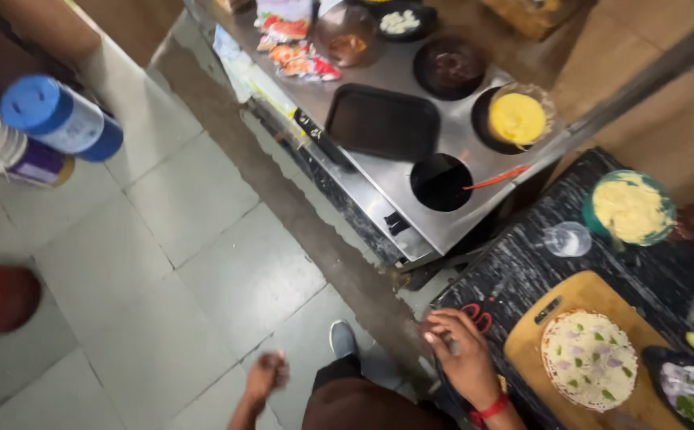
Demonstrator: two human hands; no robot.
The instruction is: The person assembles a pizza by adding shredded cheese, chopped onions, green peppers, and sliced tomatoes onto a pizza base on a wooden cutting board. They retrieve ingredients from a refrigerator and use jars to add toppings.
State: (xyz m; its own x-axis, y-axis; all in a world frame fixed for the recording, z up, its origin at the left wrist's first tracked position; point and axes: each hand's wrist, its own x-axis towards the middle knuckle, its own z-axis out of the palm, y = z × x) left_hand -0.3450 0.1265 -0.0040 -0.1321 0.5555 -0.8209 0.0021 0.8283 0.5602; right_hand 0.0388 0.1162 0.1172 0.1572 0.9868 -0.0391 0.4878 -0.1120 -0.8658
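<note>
The right hand (465, 354) is rested on the edge of the dark table (522, 271), its fingers curled loosely; nothing is seen grasped in it, though the palm side is hidden. A red band is worn at its wrist. Just beside it, a wooden board (534, 342) is laid on the table, and a round pizza (590, 360) with white cheese and small purple and green pieces is carried on it, untouched. The left hand (267, 374) is held low over the tiled floor (164, 263), blurred, apparently closed in a loose fist and empty.

Farther out, a bowl (632, 209) of yellow shreds, a small clear glass (567, 239) and a dark tray (685, 382) of chopped vegetables are seen around the board. Beyond, a steel counter (442, 119) with round wells is placed.

A risk may be judged: the board lies near the table edge, so it could be pushed or tipped if the right hand is moved carelessly, and the pizza could slide toward the floor.
</note>
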